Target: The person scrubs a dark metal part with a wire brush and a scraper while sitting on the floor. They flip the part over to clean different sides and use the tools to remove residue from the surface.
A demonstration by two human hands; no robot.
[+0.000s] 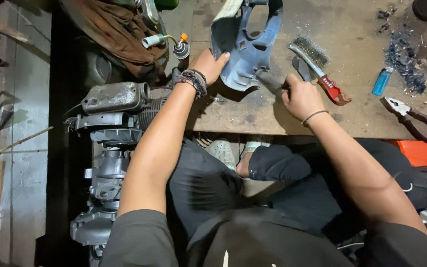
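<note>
**Two hands at the grey cover**

We grip the grey plastic cover point(245, 49) with our left hand point(208, 64), thumb over its lower edge, fingers hidden behind. It stands tilted on the wooden board point(273, 116). Our right hand point(300, 96) is curled shut just below it; we cannot tell what the fingers pinch. Beside the knuckles lies a wire brush point(317, 66) (red handle). A blue lighter point(382, 81) and pliers point(413, 117) sit well apart, rightward.
</note>
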